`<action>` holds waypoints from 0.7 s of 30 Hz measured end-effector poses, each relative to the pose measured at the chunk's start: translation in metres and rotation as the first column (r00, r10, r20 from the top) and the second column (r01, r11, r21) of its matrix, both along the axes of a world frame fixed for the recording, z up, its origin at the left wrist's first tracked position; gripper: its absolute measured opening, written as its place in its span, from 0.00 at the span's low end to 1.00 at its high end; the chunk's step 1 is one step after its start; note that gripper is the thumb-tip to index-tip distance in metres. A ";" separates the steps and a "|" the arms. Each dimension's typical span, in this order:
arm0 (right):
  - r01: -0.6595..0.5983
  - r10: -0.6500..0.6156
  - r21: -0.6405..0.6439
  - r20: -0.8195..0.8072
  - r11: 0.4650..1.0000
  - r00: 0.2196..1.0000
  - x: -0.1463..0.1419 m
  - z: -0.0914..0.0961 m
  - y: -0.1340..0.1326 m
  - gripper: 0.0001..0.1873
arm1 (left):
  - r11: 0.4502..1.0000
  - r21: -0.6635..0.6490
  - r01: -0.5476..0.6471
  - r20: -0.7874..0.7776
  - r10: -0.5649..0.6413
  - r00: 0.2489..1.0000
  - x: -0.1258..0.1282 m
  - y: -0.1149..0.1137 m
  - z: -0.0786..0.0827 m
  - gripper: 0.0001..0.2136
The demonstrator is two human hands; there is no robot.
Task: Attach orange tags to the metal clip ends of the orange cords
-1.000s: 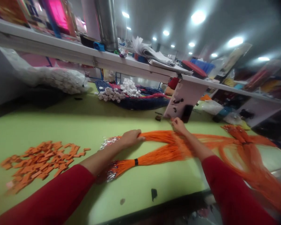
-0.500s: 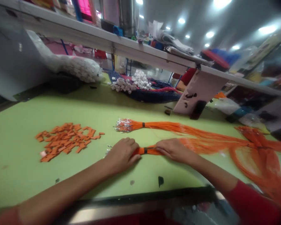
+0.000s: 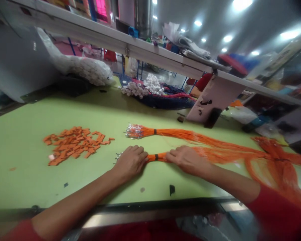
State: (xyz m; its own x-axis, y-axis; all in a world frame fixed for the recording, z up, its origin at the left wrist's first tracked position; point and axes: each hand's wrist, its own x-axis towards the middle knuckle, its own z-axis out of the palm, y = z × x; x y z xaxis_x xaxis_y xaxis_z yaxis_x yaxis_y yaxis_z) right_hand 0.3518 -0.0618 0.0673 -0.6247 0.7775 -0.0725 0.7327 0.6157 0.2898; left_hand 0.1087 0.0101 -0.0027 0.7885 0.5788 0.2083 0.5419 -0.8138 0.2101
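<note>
My left hand and my right hand both grip the near bundle of orange cords on the green table. A black band shows on the bundle between the hands. Metal tips of the cords stick out left of my left hand. A second bundle of orange cords with a black band and silver tips lies just beyond, parallel. Both bundles run right into a tangle of orange cord loops.
A heap of small orange tags lies to the left. Farther back sit a pile of white pieces on dark blue cords and a clear bag of white pieces. A white shelf with clutter crosses overhead on a slanted bracket.
Both hands left the far bundle and came to the near bundle, closing on it either side of its black band. The view has shifted down and nearer.
</note>
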 end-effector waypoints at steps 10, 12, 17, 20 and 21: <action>0.476 -0.386 0.105 -0.448 0.873 0.806 0.084 0.002 0.029 0.18 | 0.989 0.145 0.010 0.066 -0.019 0.998 -0.005 -0.005 -0.014 0.16; 0.595 -0.522 0.126 -0.358 0.794 0.774 0.115 -0.004 0.053 0.19 | 0.984 0.180 0.015 0.097 -0.033 0.995 -0.006 -0.007 -0.017 0.15; 0.660 -0.601 0.099 -0.331 0.745 0.728 0.174 -0.018 0.094 0.15 | 0.980 0.196 0.023 0.139 -0.051 0.989 -0.010 -0.011 -0.021 0.17; 0.653 -0.587 0.090 -0.357 0.752 0.726 0.174 -0.023 0.102 0.17 | 0.978 0.209 -0.014 0.112 -0.009 0.994 -0.009 -0.012 -0.023 0.16; 0.642 -0.570 0.095 -0.374 0.761 0.732 0.166 -0.024 0.101 0.19 | 0.977 0.212 -0.024 0.089 0.005 0.996 -0.008 -0.012 -0.023 0.14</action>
State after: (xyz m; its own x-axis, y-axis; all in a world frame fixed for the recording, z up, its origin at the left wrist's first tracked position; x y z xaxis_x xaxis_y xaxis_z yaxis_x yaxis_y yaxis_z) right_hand 0.5181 0.0393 0.0433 0.0251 0.9703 0.2405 0.9979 -0.0387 0.0517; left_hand 0.1009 -0.0020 -0.0255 0.7536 0.5249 0.3957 0.5412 -0.8371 0.0797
